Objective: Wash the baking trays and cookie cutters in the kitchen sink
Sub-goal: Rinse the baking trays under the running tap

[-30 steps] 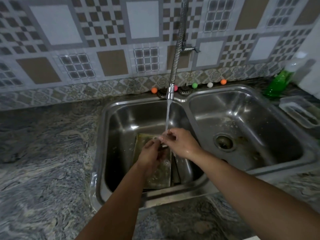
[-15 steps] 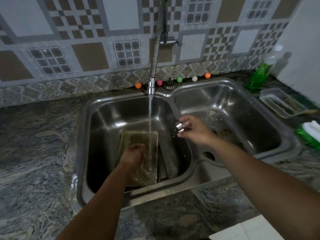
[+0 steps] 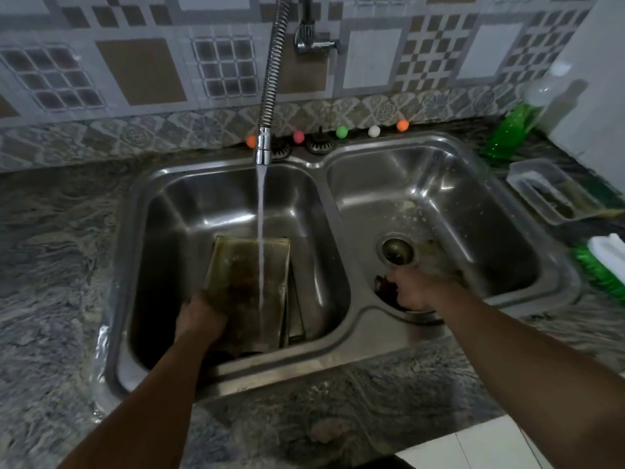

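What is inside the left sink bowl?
A dirty baking tray leans there under running water, held by the left hand. More trays stand behind it, mostly hidden. The bowl's bottom is covered.

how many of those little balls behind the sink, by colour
orange balls: 2
pink ball: 1
green ball: 1
white ball: 1
total: 5
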